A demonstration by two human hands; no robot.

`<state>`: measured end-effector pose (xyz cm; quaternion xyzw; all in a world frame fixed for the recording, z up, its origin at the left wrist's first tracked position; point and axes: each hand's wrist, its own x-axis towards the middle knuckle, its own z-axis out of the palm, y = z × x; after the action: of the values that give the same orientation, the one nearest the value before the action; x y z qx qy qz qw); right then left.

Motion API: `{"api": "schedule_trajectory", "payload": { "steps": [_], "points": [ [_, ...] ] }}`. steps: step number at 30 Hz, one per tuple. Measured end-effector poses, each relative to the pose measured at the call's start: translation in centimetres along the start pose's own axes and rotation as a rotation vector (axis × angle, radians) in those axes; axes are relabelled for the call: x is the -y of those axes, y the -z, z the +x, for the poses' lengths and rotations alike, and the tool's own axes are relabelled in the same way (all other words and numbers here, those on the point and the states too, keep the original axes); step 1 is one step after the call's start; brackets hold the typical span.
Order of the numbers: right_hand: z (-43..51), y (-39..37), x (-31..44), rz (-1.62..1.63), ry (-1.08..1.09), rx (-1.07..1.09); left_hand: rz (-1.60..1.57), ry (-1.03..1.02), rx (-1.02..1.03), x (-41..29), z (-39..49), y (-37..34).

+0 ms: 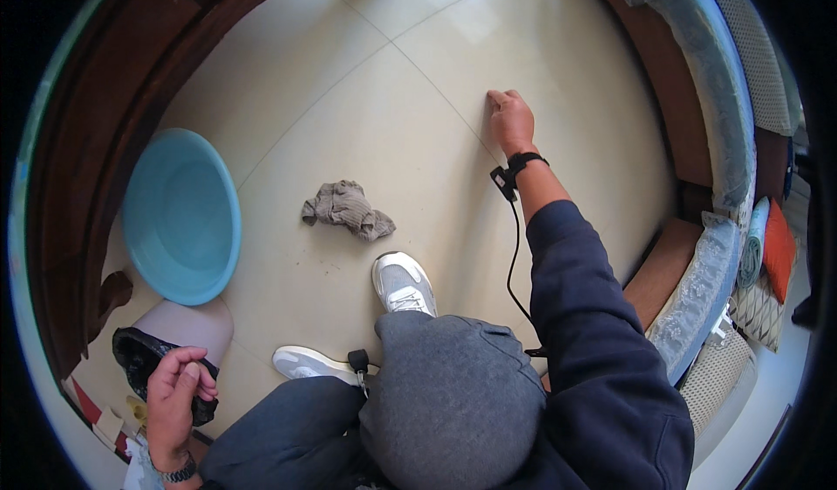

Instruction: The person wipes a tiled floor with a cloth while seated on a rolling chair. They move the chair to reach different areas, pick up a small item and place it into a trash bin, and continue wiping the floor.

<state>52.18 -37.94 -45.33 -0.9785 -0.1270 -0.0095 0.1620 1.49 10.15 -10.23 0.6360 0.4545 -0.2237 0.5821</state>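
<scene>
My right hand (512, 118) reaches forward low over the tiled floor (418, 137), its fingertips bunched together at or just above the tiles; whether something small is pinched there cannot be made out. A cabled black device is strapped to that wrist. My left hand (180, 388) is half curled above the black-lined mouth of a pale waste bin (196, 326), and nothing shows between its fingers. A crumpled grey-brown striped cloth (346, 209) lies on the floor in front of my shoe, with small dark crumbs (330, 269) near it.
A light blue plastic basin (183, 218) stands at the left, close to dark wooden furniture (111, 78). Along the right side runs a brown sofa (680, 117) with blue lace-edged covers, an orange cushion (778, 251) and a rolled cloth (753, 248). My grey-and-white shoes (404, 287) rest on the tiles.
</scene>
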Motion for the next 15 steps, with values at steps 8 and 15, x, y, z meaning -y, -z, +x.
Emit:
{"api": "schedule_trajectory", "payload": {
  "steps": [8,15],
  "points": [
    [1.8,-0.4,-0.5,-0.027,0.029,0.048,-0.024,-0.017,0.028,0.1,0.4,0.1],
    [2.5,-0.2,3.5,0.037,-0.055,0.168,-0.017,-0.002,0.031,0.0,0.4,0.3]
  ]
}}
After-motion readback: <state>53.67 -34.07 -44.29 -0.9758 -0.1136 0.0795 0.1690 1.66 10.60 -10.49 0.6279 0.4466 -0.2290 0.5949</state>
